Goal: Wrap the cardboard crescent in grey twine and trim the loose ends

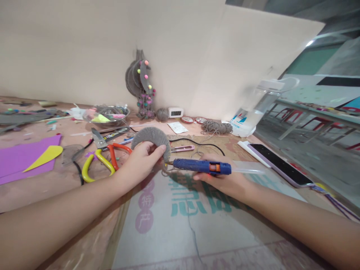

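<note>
A crescent wrapped in grey yarn (153, 134) is pinched between the thumb and fingers of my left hand (149, 153), raised over the printed board (157, 240). My right hand (213, 179) is wrapped round a blue hot glue gun (194, 165), a clear glue stick (250, 167) jutting from its back end. The gun's nozzle points left and meets the lower right end of the crescent, close to my left thumb; whether it touches I cannot tell. Loose yarn hangs below that spot. My right fingers are partly hidden behind the gun.
Scissors with yellow and orange handles (97, 165) lie left of my left hand. Purple sheets (28, 157) are farther left. A phone (281, 165) and a water bottle (247, 112) stand at the right. Behind are pink snips (182, 148), a yarn bundle (216, 127) and a small clock (176, 112).
</note>
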A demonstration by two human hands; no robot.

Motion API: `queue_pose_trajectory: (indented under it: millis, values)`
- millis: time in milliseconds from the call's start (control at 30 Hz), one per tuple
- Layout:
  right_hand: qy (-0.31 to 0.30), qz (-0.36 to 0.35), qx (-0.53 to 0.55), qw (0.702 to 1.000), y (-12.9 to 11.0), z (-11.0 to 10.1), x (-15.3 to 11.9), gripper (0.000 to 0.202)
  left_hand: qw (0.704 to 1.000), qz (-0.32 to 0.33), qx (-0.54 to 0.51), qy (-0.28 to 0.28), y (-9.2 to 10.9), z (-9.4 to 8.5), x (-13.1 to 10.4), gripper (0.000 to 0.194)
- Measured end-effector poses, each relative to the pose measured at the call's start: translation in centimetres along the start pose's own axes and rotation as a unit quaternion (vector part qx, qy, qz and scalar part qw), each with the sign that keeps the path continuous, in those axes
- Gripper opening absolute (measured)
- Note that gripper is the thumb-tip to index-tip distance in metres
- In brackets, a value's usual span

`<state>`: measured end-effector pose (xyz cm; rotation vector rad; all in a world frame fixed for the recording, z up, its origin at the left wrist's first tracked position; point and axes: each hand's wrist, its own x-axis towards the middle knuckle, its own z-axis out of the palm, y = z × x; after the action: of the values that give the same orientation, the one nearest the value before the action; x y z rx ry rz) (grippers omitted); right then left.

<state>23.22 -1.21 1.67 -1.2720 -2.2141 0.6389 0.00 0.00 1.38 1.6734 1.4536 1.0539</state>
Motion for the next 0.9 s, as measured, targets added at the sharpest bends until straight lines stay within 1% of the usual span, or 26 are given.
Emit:
queue_pose_trajectory:
  millis: [200, 300, 800, 900]
  values:
    - [0.024, -0.034, -0.035, 0.999, -0.56, -0.3, -0.02, 0.028, 1.0, 0.011, -0.011, -0.009, -0.26, 0.09, 0.18, 0.036]
    - [0.024, -0.047, -0.045, 0.998, -0.88, -0.47, 0.0, 0.028, 1.0, 0.011, -0.006, -0.009, -0.27, 0.07, 0.21, 0.035]
    - [0.026, -0.049, -0.048, 0.997, -0.92, -0.43, -0.03, 0.028, 1.0, 0.003, -0.001, -0.001, -0.01, -0.04, -0.05, 0.035]
    - [0.024, -0.042, -0.047, 0.998, -0.97, -0.43, -0.04, 0.028, 1.0, 0.005, -0.005, -0.009, -0.09, -0.08, 0.01, 0.035]
